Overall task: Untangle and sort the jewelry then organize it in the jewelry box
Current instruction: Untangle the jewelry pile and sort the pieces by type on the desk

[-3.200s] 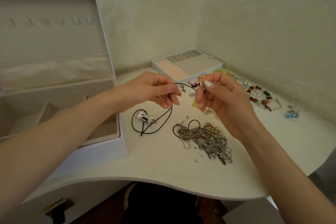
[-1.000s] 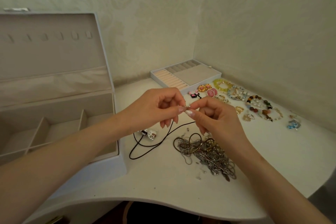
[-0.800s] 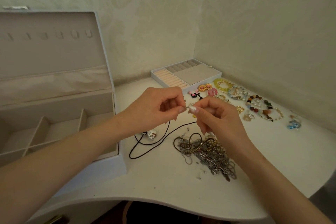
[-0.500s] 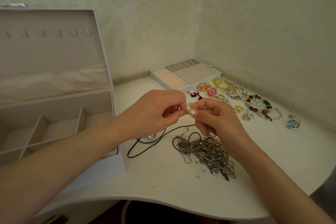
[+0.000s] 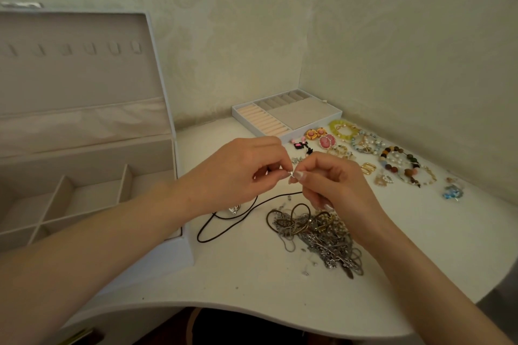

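Observation:
My left hand [image 5: 238,173] and my right hand [image 5: 333,185] meet above the table, each pinching one end of a black cord necklace [image 5: 224,225] at its small silver clasp [image 5: 292,174]. The cord loops down onto the table, and its silver pendant [image 5: 234,209] shows partly under my left wrist. A tangled pile of silver and gold chains [image 5: 316,235] lies just below my right hand. The open white jewelry box [image 5: 84,148] stands at the left with bare compartments.
A removable tray [image 5: 288,116] with ring rolls sits at the back by the wall corner. Sorted earrings [image 5: 322,138], beaded bracelets [image 5: 398,159] and a blue piece [image 5: 451,193] lie along the right. The table's curved front edge [image 5: 252,314] is near me.
Both hands came together from apart and now hold the cord's ends at the clasp. The cord loop and pendant shifted slightly under my left wrist.

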A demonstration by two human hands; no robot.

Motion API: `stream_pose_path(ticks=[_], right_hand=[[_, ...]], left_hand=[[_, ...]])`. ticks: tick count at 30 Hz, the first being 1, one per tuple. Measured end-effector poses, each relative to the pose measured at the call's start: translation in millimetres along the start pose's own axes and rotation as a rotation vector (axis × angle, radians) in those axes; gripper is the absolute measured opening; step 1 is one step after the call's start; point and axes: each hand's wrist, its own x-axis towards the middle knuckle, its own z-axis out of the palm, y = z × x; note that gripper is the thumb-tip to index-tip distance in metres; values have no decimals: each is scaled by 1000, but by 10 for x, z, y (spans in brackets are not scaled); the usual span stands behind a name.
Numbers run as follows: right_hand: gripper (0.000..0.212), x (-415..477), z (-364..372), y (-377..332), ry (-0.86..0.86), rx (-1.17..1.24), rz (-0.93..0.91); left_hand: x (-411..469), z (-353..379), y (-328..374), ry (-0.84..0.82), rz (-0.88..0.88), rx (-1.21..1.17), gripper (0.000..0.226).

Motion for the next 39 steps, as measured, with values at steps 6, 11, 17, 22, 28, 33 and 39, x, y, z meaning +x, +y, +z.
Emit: stream_pose_path(ticks=[6, 11, 17, 22, 28, 33, 39], right_hand=[[12, 2, -2, 16, -4, -3, -11], [13, 2, -2, 15, -4, -10, -2], [14, 2, 1, 19, 1, -10, 3], [12, 3, -4, 20, -10, -10, -6], [12, -2, -8, 23, -19, -19, -7], [13, -6, -9, 27, -35, -11, 0], [11, -6, 10, 9, -44, -23, 21]], left_hand=[[8, 5, -4, 1, -8, -32, 23], [6, 2, 1, 3, -21, -59, 24], [3, -1, 20, 3, -36, -81, 25], [0, 10, 47, 18, -43, -86, 26], [3, 19, 60, 24, -52, -91, 28], [-7, 20, 55, 14, -57, -102, 25], [-2, 17, 46, 20, -78, -102, 24]])
